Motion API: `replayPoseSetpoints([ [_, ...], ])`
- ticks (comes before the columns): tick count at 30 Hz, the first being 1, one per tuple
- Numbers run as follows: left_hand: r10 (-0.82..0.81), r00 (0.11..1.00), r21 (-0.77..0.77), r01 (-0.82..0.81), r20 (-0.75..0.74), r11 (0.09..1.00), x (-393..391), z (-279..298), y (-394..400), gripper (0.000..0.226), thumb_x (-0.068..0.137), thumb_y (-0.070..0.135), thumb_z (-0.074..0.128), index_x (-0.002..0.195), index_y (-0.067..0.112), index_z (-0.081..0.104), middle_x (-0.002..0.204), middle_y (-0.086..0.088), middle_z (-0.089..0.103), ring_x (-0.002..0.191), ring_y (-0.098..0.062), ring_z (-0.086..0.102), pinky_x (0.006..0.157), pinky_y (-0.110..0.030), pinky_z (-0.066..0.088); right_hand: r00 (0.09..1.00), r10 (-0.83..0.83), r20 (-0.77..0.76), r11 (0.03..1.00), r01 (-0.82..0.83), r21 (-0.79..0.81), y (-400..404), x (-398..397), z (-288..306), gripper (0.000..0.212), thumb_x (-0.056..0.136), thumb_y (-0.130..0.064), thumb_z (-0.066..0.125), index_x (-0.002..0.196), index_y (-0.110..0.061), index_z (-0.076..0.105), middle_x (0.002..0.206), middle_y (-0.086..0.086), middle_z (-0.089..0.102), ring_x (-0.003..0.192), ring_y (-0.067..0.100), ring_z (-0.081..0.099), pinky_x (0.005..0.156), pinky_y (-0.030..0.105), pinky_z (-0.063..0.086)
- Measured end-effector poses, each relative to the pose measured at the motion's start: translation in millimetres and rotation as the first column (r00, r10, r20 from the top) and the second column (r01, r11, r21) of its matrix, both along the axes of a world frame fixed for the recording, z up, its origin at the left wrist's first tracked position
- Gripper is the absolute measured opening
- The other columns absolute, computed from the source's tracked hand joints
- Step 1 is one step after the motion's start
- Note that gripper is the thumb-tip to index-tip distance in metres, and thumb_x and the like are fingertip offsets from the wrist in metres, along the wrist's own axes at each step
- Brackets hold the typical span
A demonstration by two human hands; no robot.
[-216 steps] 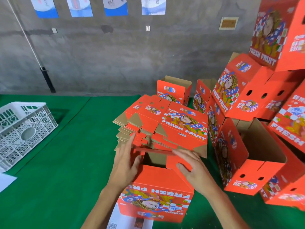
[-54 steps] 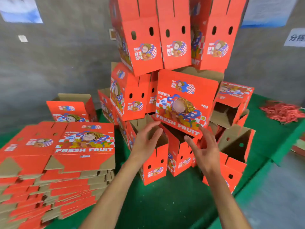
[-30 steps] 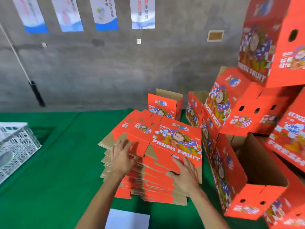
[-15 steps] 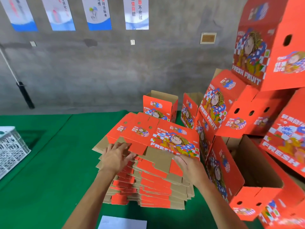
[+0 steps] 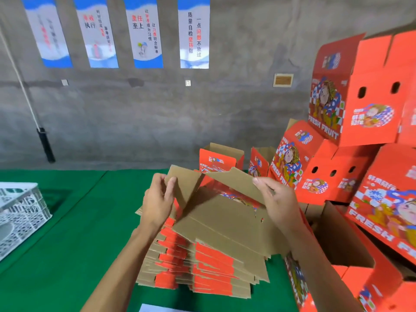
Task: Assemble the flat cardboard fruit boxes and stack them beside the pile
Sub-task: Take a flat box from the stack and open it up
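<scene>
A flat cardboard fruit box [image 5: 220,212] is lifted off the stack and tilted up, its brown inner side facing me. My left hand [image 5: 157,199] pinches its upper left flap. My right hand [image 5: 276,199] grips its upper right flap. Below it lies the stack of flat red boxes [image 5: 198,269] on the green table [image 5: 67,244]. Assembled red boxes [image 5: 351,113] marked FRESH FRUIT are piled high on the right, some lying on their sides with open mouths.
A white plastic crate [image 5: 20,217] stands at the left edge. A sheet of white paper [image 5: 153,308] lies at the near edge. Two assembled boxes [image 5: 220,158] stand behind the flat stack. A grey wall with posters [image 5: 144,32] closes the back.
Both hands have lifted the top flat box from the stack and tipped it upright, turning its brown side toward me. Before that, an assembled box went onto the pile at the right.
</scene>
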State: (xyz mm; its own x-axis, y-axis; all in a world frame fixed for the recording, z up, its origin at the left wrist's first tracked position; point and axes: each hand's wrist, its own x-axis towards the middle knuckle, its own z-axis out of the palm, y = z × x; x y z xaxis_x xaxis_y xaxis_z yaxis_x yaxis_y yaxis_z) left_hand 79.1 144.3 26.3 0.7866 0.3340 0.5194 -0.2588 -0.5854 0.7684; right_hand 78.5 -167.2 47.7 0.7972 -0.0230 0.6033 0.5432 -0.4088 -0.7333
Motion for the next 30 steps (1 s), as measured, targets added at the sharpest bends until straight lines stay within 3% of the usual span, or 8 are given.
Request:
replayPoseSetpoints([
  [6, -0.064, 0.935, 0.007, 0.066, 0.35, 0.998, -53.5, 65.9, -8.9, 0.045, 0.109, 0.02, 0.05, 0.146, 0.046, 0.047, 0.134, 0.021, 0.063, 0.104, -0.002, 0.065, 0.09, -0.02, 0.052, 0.987, 0.108, 0.117, 0.994, -0.108, -0.011, -19.2, -32.9, 76.6, 0.025, 0.104, -0.031, 0.061, 0.084, -0.026, 0.075, 0.081, -0.011, 0.071, 0.078, -0.003, 0.057, 0.071, 0.017, 0.044],
  [8, -0.058, 0.888, -0.012, 0.072, 0.457, 0.997, -68.8, 79.6, -9.5, 0.044, 0.106, 0.009, 0.047, 0.13, 0.04, 0.066, 0.13, 0.025, 0.067, 0.115, 0.006, 0.062, 0.095, -0.009, 0.045, 0.981, 0.162, 0.108, 0.987, -0.161, -0.013, -24.3, -42.2, 98.0, 0.027, 0.104, -0.032, 0.061, 0.079, -0.028, 0.073, 0.077, -0.018, 0.067, 0.074, -0.007, 0.054, 0.067, 0.012, 0.04],
  [12, 0.032, 0.924, -0.366, 0.119, 0.382, 0.923, -85.5, 81.2, -5.9, 0.033, 0.103, 0.014, 0.051, 0.101, 0.037, 0.074, 0.097, 0.014, 0.071, 0.081, -0.009, 0.056, 0.081, -0.029, 0.042, 0.972, 0.235, 0.011, 0.971, -0.234, -0.05, -18.0, -46.9, 116.1, 0.026, 0.103, -0.028, 0.063, 0.081, -0.022, 0.076, 0.076, -0.019, 0.071, 0.07, -0.007, 0.058, 0.064, 0.012, 0.042],
  [15, 0.066, 0.947, -0.437, 0.082, 0.313, 0.896, -102.1, 70.4, 0.3, 0.034, 0.093, 0.018, 0.051, 0.095, 0.04, 0.076, 0.083, 0.018, 0.07, 0.073, -0.012, 0.052, 0.063, -0.021, 0.043, 0.947, 0.303, -0.104, 0.951, -0.307, -0.029, -9.8, -48.7, 111.1, 0.027, 0.103, -0.027, 0.063, 0.081, -0.016, 0.075, 0.066, -0.018, 0.065, 0.058, -0.005, 0.053, 0.053, 0.013, 0.039],
  [19, -0.025, 0.948, -0.476, 0.182, 0.317, 0.86, -135.4, 57.6, 1.7, 0.033, 0.099, 0.016, 0.057, 0.112, 0.037, 0.078, 0.12, 0.015, 0.075, 0.115, 0.0, 0.065, 0.097, -0.016, 0.048, 0.88, 0.409, -0.24, 0.912, -0.391, 0.121, 4.1, -51.0, 96.3, 0.031, 0.103, -0.024, 0.064, 0.087, 0.002, 0.073, 0.072, 0.003, 0.063, 0.067, 0.015, 0.052, 0.053, 0.022, 0.036],
  [22, -0.148, 0.958, -0.504, 0.257, 0.247, 0.824, -159.1, 35.2, -2.2, 0.038, 0.103, 0.049, 0.05, 0.131, 0.035, 0.071, 0.137, 0.008, 0.068, 0.13, -0.012, 0.061, 0.109, -0.038, 0.047, 0.846, 0.433, -0.312, 0.901, -0.394, 0.184, 17.1, -54.0, 96.1, 0.027, 0.102, -0.021, 0.065, 0.088, -0.001, 0.075, 0.071, 0.006, 0.068, 0.059, 0.013, 0.057, 0.05, 0.019, 0.04],
  [26, -0.296, 0.887, -0.689, 0.462, 0.355, 0.558, -192.5, 16.0, -1.4, 0.103, 0.071, 0.096, 0.05, 0.141, 0.02, 0.064, 0.143, -0.012, 0.063, 0.13, -0.03, 0.062, 0.101, -0.053, 0.053, 0.807, 0.443, -0.392, 0.896, -0.41, 0.168, 42.3, -55.2, 105.8, 0.023, 0.099, -0.022, 0.069, 0.092, -0.003, 0.079, 0.079, 0.013, 0.073, 0.066, 0.018, 0.064, 0.061, 0.024, 0.049],
  [30, -0.177, 0.95, -0.435, 0.278, 0.258, 0.856, -216.3, 15.9, 9.6, 0.096, 0.07, 0.084, 0.059, 0.15, 0.031, 0.054, 0.113, -0.021, 0.073, 0.097, -0.025, 0.069, 0.085, -0.034, 0.058, 0.732, 0.482, -0.481, 0.871, -0.459, 0.174, 67.6, -53.3, 109.2, 0.025, 0.099, -0.023, 0.069, 0.094, 0.0, 0.078, 0.09, 0.019, 0.076, 0.073, 0.023, 0.068, 0.071, 0.035, 0.055],
])
